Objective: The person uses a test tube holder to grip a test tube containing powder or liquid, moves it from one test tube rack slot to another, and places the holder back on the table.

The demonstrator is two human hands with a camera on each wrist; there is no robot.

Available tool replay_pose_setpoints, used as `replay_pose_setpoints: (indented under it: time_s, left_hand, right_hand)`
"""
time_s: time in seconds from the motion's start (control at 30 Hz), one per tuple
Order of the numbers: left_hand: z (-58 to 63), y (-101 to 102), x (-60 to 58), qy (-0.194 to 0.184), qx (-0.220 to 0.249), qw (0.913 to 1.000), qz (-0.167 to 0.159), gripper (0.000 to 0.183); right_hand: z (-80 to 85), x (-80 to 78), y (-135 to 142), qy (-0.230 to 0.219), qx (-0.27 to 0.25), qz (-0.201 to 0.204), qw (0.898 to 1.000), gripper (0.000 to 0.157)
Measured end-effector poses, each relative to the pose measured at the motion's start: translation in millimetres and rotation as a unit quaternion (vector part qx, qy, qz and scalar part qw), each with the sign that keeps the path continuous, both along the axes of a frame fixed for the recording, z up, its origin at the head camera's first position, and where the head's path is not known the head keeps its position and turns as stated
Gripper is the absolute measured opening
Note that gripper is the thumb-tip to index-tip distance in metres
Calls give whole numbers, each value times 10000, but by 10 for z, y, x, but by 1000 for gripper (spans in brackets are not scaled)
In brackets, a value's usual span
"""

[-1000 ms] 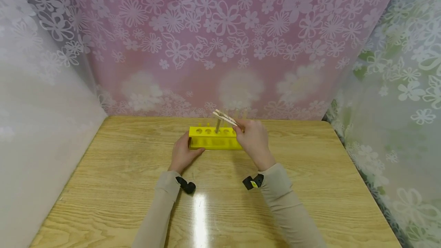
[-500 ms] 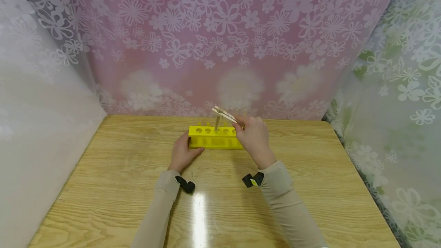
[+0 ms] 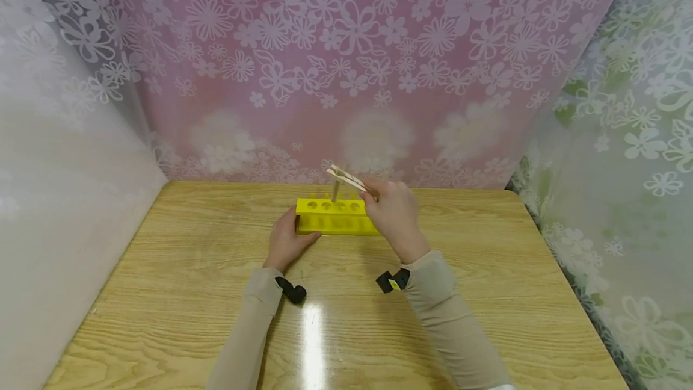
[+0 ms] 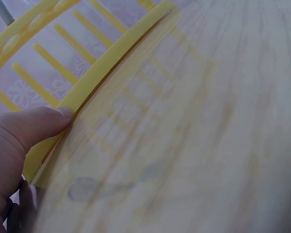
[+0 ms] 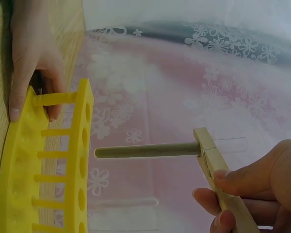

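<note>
My left hand (image 3: pixel 285 239) grips the left end of a yellow test tube rack (image 3: pixel 338 224), with the thumb (image 4: pixel 48 119) lying along its base in the left wrist view. My right hand (image 3: pixel 397 212) pinches a wooden test tube holder (image 5: pixel 220 179). The holder's jaws clasp a glass test tube (image 5: pixel 148 149) near its mouth; grey-green contents fill most of the tube. In the right wrist view the tube's rounded bottom stands just clear of the rack's holed top plate (image 5: pixel 81 165). The rack's right end is hidden behind my right hand in the head view.
At least one clear test tube (image 5: pixel 128 203) projects past the top plate, lower in the right wrist view. Upright pegs (image 5: pixel 56 132) line the rack's back. The wooden table (image 3: pixel 189 294) ends at a pink floral curtain (image 3: pixel 303 77); pale curtains hang at both sides.
The test tube in the holder has risen, and its bottom end now shows above the rack. My right hand has shifted slightly up and left. The left hand and rack stay in place.
</note>
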State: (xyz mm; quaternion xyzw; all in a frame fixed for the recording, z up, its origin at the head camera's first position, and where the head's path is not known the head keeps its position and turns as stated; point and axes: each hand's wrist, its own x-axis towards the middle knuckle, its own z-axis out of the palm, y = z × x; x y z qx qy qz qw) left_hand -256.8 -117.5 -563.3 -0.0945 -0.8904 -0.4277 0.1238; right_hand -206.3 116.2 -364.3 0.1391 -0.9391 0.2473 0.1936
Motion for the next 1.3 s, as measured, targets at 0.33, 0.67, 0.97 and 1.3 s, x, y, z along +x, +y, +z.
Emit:
replay_pose_setpoints:
  time_s: [0.33,0.67,0.97,1.3]
  left_hand:
    - [-27,-14,-15,-24,12,10000,-49,71]
    - [-24,-11,-19,-134,23,9999,-47,71]
    - [-26,-19,-26,-140,7,9999,-46,70]
    - [-20,-14,-22,-141,26,9999,-32,70]
  right_hand:
    - [-44,-24,-87,-31,-29,122,9999,26]
    - [-149,-64,-141,112,220,29,9997,22]
    - [-169,-71,-188,-141,176,-50,9997,23]
    - [-239,-110,-194,-85,139,45,9999,24]
